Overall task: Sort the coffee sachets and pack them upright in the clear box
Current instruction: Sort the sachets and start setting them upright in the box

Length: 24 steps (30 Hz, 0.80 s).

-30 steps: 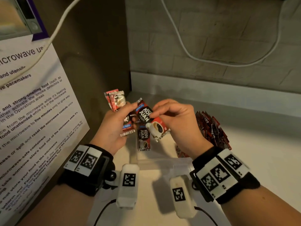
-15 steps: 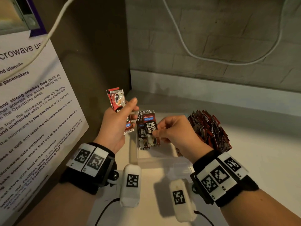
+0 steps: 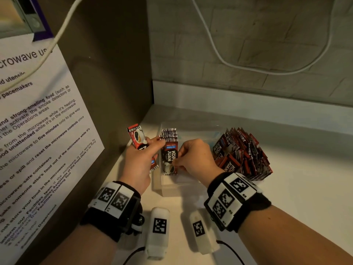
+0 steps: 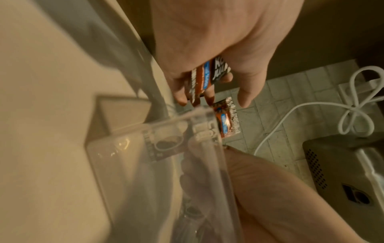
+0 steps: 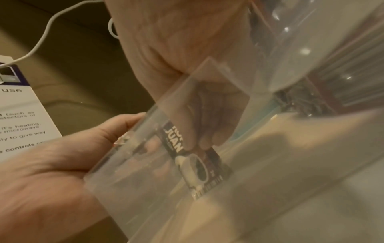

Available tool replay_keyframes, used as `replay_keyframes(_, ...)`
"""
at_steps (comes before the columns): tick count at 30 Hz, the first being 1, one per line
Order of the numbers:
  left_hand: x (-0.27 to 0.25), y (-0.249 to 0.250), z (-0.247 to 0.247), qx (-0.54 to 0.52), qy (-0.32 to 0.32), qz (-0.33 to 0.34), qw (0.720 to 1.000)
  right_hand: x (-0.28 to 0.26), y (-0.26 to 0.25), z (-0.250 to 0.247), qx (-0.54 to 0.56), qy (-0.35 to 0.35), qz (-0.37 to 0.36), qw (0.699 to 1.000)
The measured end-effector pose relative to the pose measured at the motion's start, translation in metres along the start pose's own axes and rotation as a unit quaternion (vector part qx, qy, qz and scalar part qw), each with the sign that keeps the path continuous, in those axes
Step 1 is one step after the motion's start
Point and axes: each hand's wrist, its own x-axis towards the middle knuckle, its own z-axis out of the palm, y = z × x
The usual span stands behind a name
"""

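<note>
My right hand [image 3: 181,159] pinches a dark Kopi Juan sachet [image 3: 169,159] and holds it upright inside the clear box [image 3: 168,185], at the front of a row of upright sachets [image 3: 169,133]. Through the box wall the same sachet [image 5: 195,166] shows with my right fingers [image 5: 205,139] on its top half. My left hand [image 3: 142,155] grips a few red sachets [image 3: 137,137] just left of the box; in the left wrist view these sachets [image 4: 204,77] sit between its fingers [image 4: 245,93]. A heap of red and black sachets [image 3: 242,153] lies to the right.
A brown wall with a printed microwave notice [image 3: 38,131] stands close on the left. White cables [image 3: 248,67] hang on the tiled back wall. Two white tagged devices [image 3: 158,230] lie on the counter near my wrists. A grey appliance [image 4: 343,164] shows in the left wrist view.
My right hand has carried the dark sachet from mid-air down into the clear box and turned it upright. My left hand has stayed left of the box with its red sachets.
</note>
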Motion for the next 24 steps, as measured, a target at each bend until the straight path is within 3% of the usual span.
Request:
replay_keyframes(8, -0.001, -0.011, 0.005, 0.021, 0.023, 0.025, 0.999, 0.000, -0.004, 0.004, -0.099, -0.003, -0.023, 0.995)
replay_keyframes(11, -0.001, -0.012, 0.006, 0.020, 0.024, 0.027, 0.999, -0.002, -0.004, 0.006, -0.143, -0.038, -0.011, 0.989)
replay_keyframes(14, -0.002, -0.011, 0.008, 0.018, 0.022, 0.034, 0.999, -0.002, -0.005, 0.012, -0.200, -0.080, -0.046, 0.976)
replay_keyframes(24, -0.003, -0.011, 0.012, 0.028, 0.030, 0.033, 0.999, -0.003, -0.008, 0.018, -0.276, -0.110, -0.044, 0.954)
